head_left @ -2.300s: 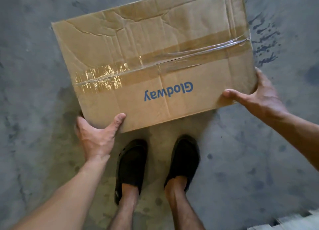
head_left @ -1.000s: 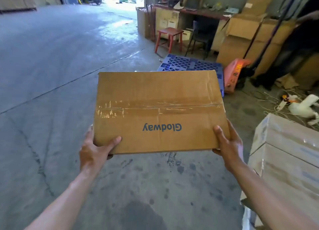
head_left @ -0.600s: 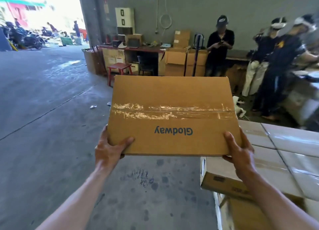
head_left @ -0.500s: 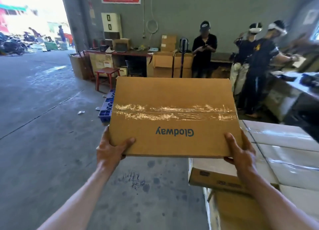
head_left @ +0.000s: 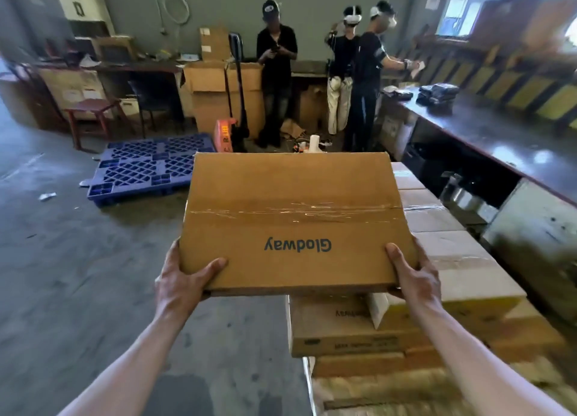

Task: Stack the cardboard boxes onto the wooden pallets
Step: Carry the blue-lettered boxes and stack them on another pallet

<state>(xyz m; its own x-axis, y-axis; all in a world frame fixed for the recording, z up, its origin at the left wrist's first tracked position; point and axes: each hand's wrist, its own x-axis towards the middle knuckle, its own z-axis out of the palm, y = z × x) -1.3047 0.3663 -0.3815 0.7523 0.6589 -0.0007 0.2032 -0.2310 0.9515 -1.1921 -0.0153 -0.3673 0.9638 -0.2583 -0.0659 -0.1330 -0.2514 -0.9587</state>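
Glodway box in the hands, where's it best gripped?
The box is wide, flat and level, so probably grip its two near corners from either side, as the left hand and right hand do, thumbs on top.

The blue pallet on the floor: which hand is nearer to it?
Left. The left hand grips the box on the side toward the blue pallet; the right hand grips the far side, by the stacked boxes.
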